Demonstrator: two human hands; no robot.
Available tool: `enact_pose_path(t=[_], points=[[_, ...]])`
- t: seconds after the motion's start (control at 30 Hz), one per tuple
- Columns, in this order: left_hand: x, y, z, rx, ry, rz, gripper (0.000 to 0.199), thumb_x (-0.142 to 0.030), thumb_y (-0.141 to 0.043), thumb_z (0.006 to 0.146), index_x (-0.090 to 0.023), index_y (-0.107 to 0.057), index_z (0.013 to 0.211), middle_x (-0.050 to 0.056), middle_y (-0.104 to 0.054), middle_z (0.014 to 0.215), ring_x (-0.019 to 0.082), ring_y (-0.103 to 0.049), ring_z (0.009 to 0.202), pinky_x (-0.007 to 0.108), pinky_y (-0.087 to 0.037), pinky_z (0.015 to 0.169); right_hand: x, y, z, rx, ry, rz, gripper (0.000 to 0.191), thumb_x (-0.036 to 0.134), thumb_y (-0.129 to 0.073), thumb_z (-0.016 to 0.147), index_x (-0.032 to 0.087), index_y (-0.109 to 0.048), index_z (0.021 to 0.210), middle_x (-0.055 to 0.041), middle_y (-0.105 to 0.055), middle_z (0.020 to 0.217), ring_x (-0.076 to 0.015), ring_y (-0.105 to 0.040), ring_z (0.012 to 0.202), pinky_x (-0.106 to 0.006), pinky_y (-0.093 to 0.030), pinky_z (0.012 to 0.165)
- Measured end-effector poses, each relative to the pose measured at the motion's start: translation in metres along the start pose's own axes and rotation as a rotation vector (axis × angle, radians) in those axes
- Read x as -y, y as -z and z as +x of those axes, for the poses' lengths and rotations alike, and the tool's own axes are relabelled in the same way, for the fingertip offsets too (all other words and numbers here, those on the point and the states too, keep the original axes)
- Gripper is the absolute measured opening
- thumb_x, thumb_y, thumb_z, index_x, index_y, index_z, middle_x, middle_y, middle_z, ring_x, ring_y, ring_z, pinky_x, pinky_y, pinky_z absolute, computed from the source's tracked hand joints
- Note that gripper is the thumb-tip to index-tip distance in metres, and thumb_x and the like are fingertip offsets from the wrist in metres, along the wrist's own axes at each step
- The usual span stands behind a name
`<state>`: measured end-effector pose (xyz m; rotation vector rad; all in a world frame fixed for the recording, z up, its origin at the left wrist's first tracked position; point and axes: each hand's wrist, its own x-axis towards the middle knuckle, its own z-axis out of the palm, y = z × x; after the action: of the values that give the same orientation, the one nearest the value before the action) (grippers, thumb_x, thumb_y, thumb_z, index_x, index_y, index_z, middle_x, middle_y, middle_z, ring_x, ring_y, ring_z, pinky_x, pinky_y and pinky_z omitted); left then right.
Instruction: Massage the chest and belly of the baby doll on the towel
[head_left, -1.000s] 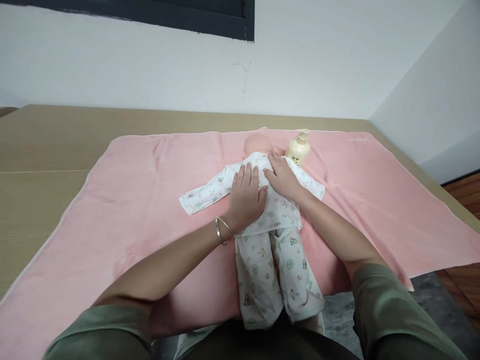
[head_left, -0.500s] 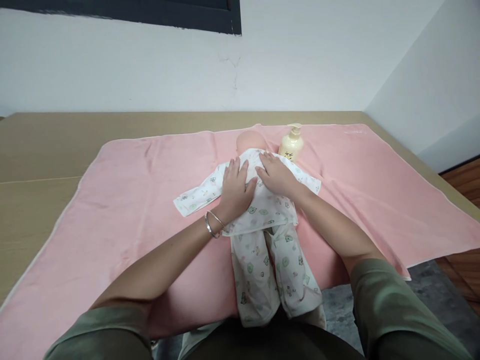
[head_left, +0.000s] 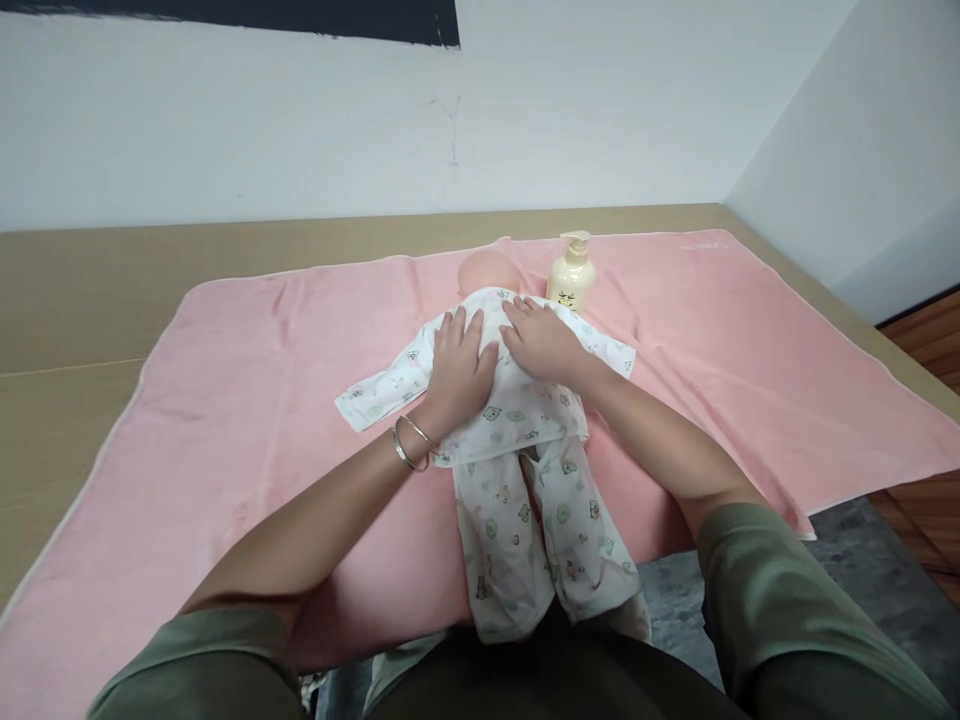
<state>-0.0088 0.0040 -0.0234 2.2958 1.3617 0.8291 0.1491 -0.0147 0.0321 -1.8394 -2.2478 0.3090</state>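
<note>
A baby doll lies face down in front of me, dressed in a white patterned top and matching trousers. The bald back of its head points away from me, and the trouser legs hang over the near edge. My left hand lies flat with fingers spread on the left side of the doll's upper back. On the right side of the upper back, my right hand rests palm down, its fingers stretched out. Neither hand grips anything. Two silver bangles circle my left wrist.
Under the doll a pink blanket covers much of the wooden table. A cream pump bottle stands on it just beyond the doll's right shoulder. A white wall rises behind the table; wood panelling is at the far right.
The whole view has shifted slightly, so the doll and bottle sit a little further left and higher. Both hands stay flat on the doll's back, with little visible movement against it.
</note>
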Motion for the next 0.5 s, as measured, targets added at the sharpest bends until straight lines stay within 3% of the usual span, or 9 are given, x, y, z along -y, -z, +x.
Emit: enact_pose_path(t=[0.13, 0.33, 0.43, 0.5], points=[[-0.01, -0.003, -0.012, -0.007, -0.031, 0.02, 0.055, -0.034, -0.036, 0.098, -0.011, -0.04, 0.149, 0.019, -0.028, 0.162, 0.036, -0.014, 0.154, 0.06, -0.017, 0.123, -0.006, -0.006, 0.01, -0.017, -0.049, 0.026, 0.06, 0.029, -0.029, 0.101, 0.0, -0.028, 0.153, -0.0231, -0.029, 0.161, -0.0349, -0.024, 0.152, -0.052, -0.018, 0.125], [0.013, 0.001, 0.014, 0.014, 0.046, -0.096, 0.055, -0.037, -0.047, 0.094, -0.022, -0.045, 0.147, 0.01, -0.034, 0.161, 0.03, -0.02, 0.153, 0.054, -0.013, 0.126, 0.015, -0.007, -0.01, -0.049, 0.039, -0.075, 0.051, 0.015, -0.034, 0.096, -0.005, -0.046, 0.141, -0.022, -0.048, 0.15, -0.0333, -0.039, 0.144, -0.045, -0.026, 0.124], [0.019, -0.002, 0.017, -0.025, 0.014, -0.074, 0.055, -0.04, -0.044, 0.096, -0.022, -0.043, 0.148, 0.009, -0.033, 0.161, 0.029, -0.019, 0.154, 0.052, -0.011, 0.127, 0.011, -0.005, -0.006, -0.037, 0.037, -0.036, 0.049, 0.015, -0.033, 0.096, -0.001, -0.049, 0.138, -0.0211, -0.054, 0.144, -0.0328, -0.044, 0.141, -0.046, -0.035, 0.118], [0.019, -0.005, 0.014, -0.055, -0.012, -0.05, 0.055, -0.042, -0.041, 0.098, -0.021, -0.043, 0.148, 0.01, -0.034, 0.161, 0.029, -0.021, 0.153, 0.053, -0.013, 0.127, 0.003, -0.006, 0.002, -0.058, 0.019, 0.007, 0.05, 0.02, -0.032, 0.098, 0.001, -0.045, 0.143, -0.0202, -0.051, 0.147, -0.032, -0.041, 0.143, -0.047, -0.035, 0.118]])
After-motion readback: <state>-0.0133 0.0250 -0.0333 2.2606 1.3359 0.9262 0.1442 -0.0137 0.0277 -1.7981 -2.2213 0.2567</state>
